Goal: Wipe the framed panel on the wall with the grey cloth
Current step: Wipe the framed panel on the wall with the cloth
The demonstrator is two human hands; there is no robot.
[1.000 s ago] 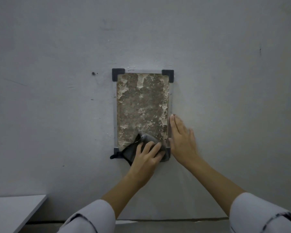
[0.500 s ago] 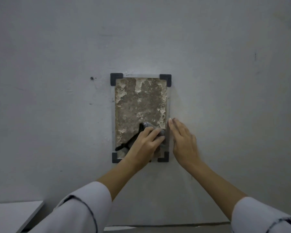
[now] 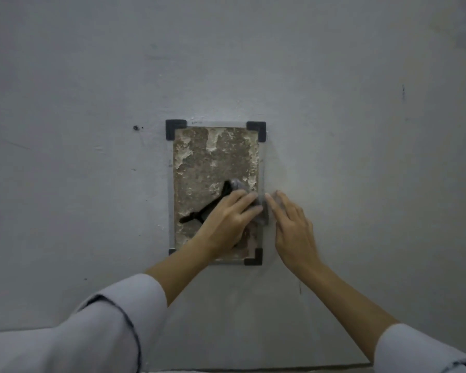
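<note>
**Desk:** Where is the panel?

**Photographer:** An upright rectangular panel with a mottled brown, flaking surface and a thin grey frame [image 3: 213, 162] is fixed flat to a plain pale grey wall [image 3: 361, 157]. Black corner pieces [image 3: 175, 129] cap the frame. The lower left one is partly hidden behind a forearm.

**Desk:** And the cloth?

**Photographer:** A crumpled dark grey cloth [image 3: 237, 185] lies against the panel's lower right area, near the right edge of the frame. One bunched end shows above the fingertips, and a thin dark tail trails out to the left across the brown surface.

**Desk:** What are the hands doing?

**Photographer:** The left hand [image 3: 226, 222] lies over the cloth, its fingers close together and nearly straight, pressing the cloth to the panel. The thumb is out of sight. The right hand [image 3: 293, 230] rests flat on the wall just beside the frame's right edge, fingers extended and close together. Its fingertips reach the frame's edge and almost meet those of the left hand, but I cannot tell if they touch the frame.

**Desk:** Anything else in view?

**Photographer:** Pale grey sleeves [image 3: 105, 327] cover both arms short of the wrist. A small dark spot [image 3: 136, 127] marks the wall to the left of the panel's top corner.
</note>
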